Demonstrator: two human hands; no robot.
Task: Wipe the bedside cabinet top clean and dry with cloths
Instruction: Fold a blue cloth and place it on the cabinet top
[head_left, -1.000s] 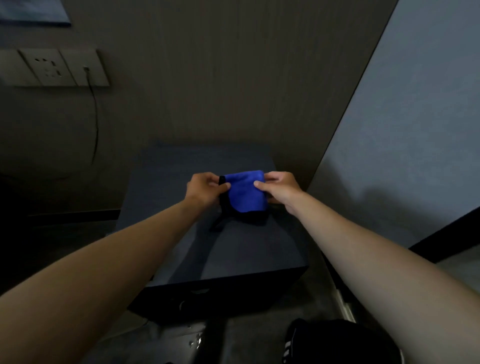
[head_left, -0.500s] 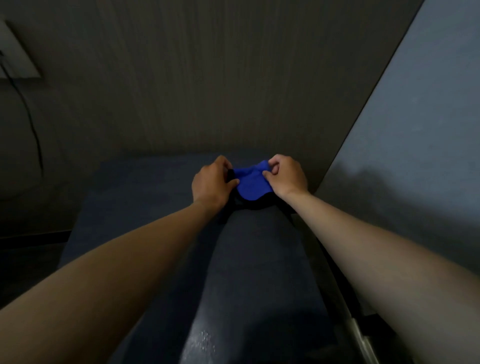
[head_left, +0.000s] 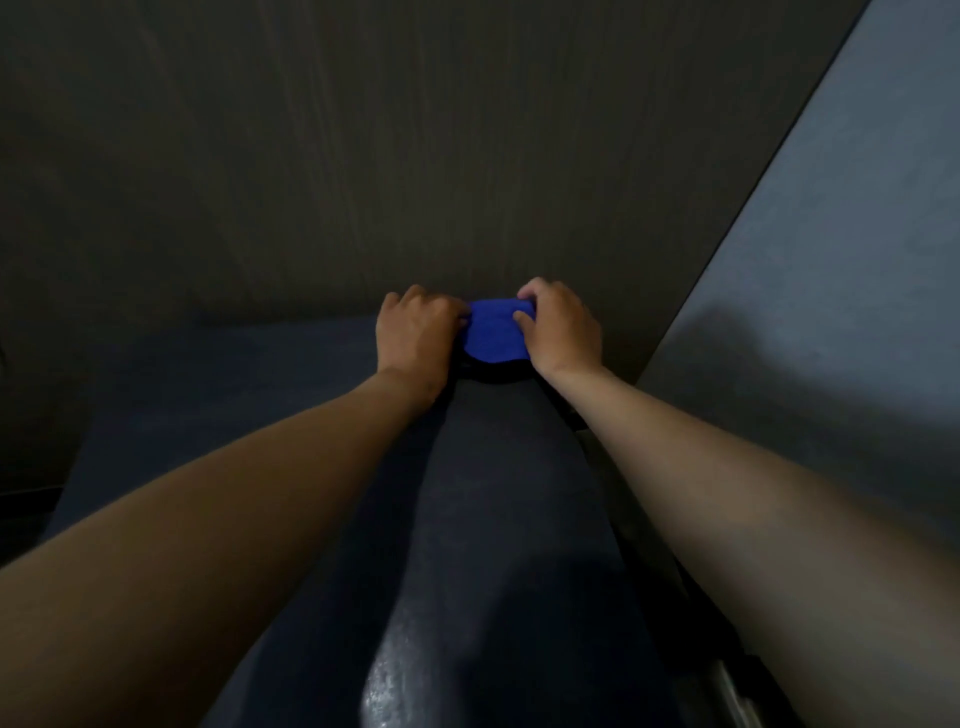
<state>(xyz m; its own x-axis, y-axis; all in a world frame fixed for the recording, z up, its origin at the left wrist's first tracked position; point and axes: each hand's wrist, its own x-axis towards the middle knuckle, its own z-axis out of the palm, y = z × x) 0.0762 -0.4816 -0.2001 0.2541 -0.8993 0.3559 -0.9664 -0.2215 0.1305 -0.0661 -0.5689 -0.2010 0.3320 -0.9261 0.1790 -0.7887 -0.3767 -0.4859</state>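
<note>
nearest the camera, a wet, glossy patch (head_left: 410, 680) shines on the dark cabinet top (head_left: 498, 519), well short of the fingers and between the two bare forearms that reach forward over the surface. along the right edge of the top, under the right forearm, a dark gap separates it from a pale grey-blue panel (head_left: 831, 260) that rises on the right.

further out, both hands sit at the far edge of the top. the left hand (head_left: 415, 332) has its fingers curled and bunched together, its fingertips pinching the left edge of a blue cloth (head_left: 493, 332). the right hand (head_left: 561, 327) has its fingers curled over the cloth's far right corner, with the thumb pressed onto the blue fabric from the near side. the cloth lies folded between the two sets of fingers, touching both, resting on the cabinet top; a dark strip, either another layer or shadow, shows just under its near edge, and i cannot tell which.

just beyond the fingertips stands a dark wood-grain wall panel (head_left: 415, 156), meeting the back of the top.
</note>
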